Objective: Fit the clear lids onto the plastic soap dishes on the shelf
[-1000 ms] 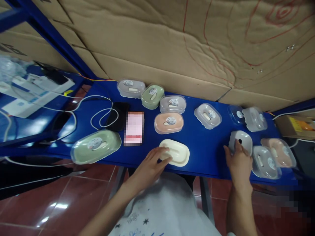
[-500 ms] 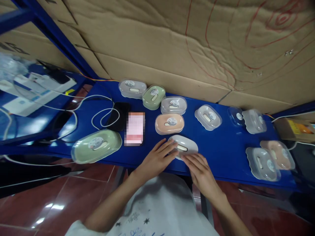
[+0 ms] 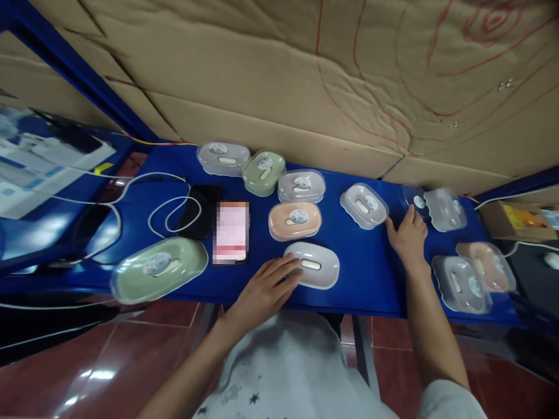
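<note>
My left hand [image 3: 276,284] lies with outstretched fingers over the left edge of a pale oval plastic dish [image 3: 325,269]. This dish has no clear cover on it and shows a cream oblong piece in its middle. My right hand [image 3: 409,237] is open, thumb apart, with its fingertips at the near edge of a loose clear lid [image 3: 408,195] bearing a round label. Whether they touch it I cannot tell. Beside that lid sits a covered grey dish [image 3: 445,209]. Left of my right hand stands another covered pale dish [image 3: 364,206].
Covered dishes in peach [image 3: 294,221], green [image 3: 264,173] and grey [image 3: 223,158] stand along the blue table [image 3: 362,273]. A large green one [image 3: 159,270] is at left, near a lit phone [image 3: 231,233] and a white cable [image 3: 151,224]. Two more [image 3: 463,285] sit at right. Cardboard [image 3: 244,81] walls the back.
My right hand has left the pale dish and moved right and away from me to the clear lid. My left hand stays at the dish. The whole view has shifted slightly.
</note>
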`<state>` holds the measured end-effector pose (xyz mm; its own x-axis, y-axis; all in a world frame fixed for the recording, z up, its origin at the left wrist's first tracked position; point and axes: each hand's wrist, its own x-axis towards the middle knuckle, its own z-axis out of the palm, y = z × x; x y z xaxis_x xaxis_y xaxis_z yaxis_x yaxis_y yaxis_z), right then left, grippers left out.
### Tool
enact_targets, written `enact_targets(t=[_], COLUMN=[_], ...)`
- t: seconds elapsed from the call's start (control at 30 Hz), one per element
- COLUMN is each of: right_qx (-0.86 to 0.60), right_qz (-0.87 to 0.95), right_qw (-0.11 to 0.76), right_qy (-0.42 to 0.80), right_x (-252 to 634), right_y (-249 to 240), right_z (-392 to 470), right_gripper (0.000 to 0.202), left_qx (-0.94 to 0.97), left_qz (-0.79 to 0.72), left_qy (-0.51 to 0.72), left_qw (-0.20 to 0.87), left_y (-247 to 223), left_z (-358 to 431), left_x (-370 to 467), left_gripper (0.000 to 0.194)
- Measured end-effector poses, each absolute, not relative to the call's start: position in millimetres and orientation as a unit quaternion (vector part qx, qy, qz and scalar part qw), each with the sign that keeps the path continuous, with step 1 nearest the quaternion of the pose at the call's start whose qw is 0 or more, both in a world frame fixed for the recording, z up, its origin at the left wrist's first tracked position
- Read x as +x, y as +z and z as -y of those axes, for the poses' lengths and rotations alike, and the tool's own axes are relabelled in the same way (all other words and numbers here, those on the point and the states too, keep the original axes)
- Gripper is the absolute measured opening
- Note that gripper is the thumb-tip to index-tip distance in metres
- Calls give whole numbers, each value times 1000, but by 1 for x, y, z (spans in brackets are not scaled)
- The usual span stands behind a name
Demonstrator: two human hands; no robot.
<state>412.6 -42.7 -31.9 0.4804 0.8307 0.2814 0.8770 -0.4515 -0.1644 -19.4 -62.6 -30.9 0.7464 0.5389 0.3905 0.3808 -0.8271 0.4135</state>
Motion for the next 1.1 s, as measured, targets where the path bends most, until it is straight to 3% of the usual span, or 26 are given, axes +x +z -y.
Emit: enact_targets(t=[0.4, 0.77, 0.9, 1.1], right_qx=[-867, -767, -699, -549], right_qz=[476, 556, 629, 787], right_qw=[117, 319, 334, 267], right_qy=[-94, -26, 59, 85], right_x=[424, 361, 303, 251], right_y=[-34, -23, -21, -24], right_z=[49, 154, 172, 149], right_gripper=[83, 56, 52, 68], left_qx=[902, 894, 888, 875], left_qz=[-298, -297, -307, -317], left_qy=[259, 254, 257, 265], left_qw=[176, 218, 226, 253], left_y=[-27, -17, -19, -26], left_z=[64, 64, 63, 66], left_x=[-22, -16, -14, -14], left_gripper=[37, 31, 47, 66])
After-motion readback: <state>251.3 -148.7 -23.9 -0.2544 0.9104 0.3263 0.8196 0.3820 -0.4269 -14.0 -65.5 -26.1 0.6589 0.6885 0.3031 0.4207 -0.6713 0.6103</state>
